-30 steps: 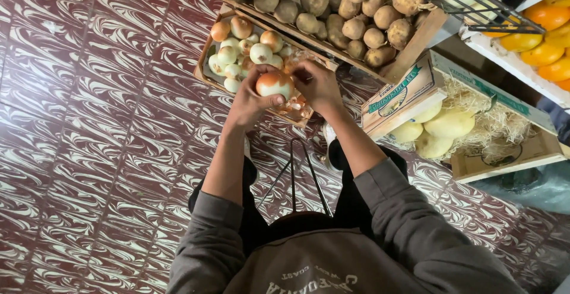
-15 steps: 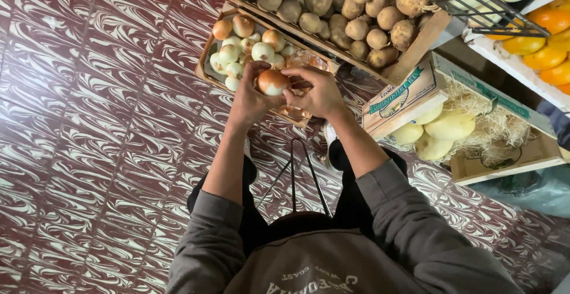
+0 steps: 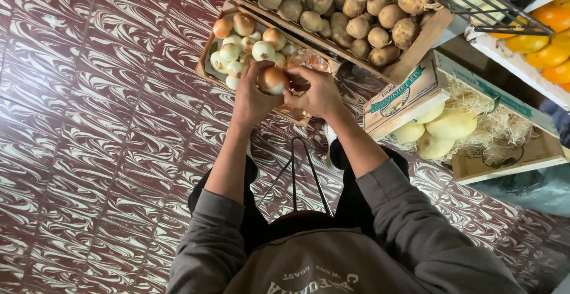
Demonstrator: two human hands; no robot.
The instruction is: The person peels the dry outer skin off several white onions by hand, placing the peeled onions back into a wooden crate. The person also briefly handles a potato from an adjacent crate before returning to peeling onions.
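Observation:
My left hand (image 3: 249, 99) and my right hand (image 3: 317, 92) both grip one onion (image 3: 273, 79) with a reddish-brown and white skin, held just above the near end of a wooden crate (image 3: 209, 46) of onions on the floor. My right fingers pinch the onion's side where loose papery skin shows. The crate holds several pale and brown onions (image 3: 249, 43). Both forearms are bare, with grey sleeves pushed up.
Behind the onion crate sits a larger wooden crate of potatoes (image 3: 344, 9). To the right a cardboard box (image 3: 504, 157) with straw holds yellow melons (image 3: 451, 125). Oranges (image 3: 549, 32) lie on a shelf at the far right. The floor (image 3: 89, 122) is patterned maroon tile.
Both hands have stayed over the crate's near end and turned the onion between them; my right fingers have shifted along its side.

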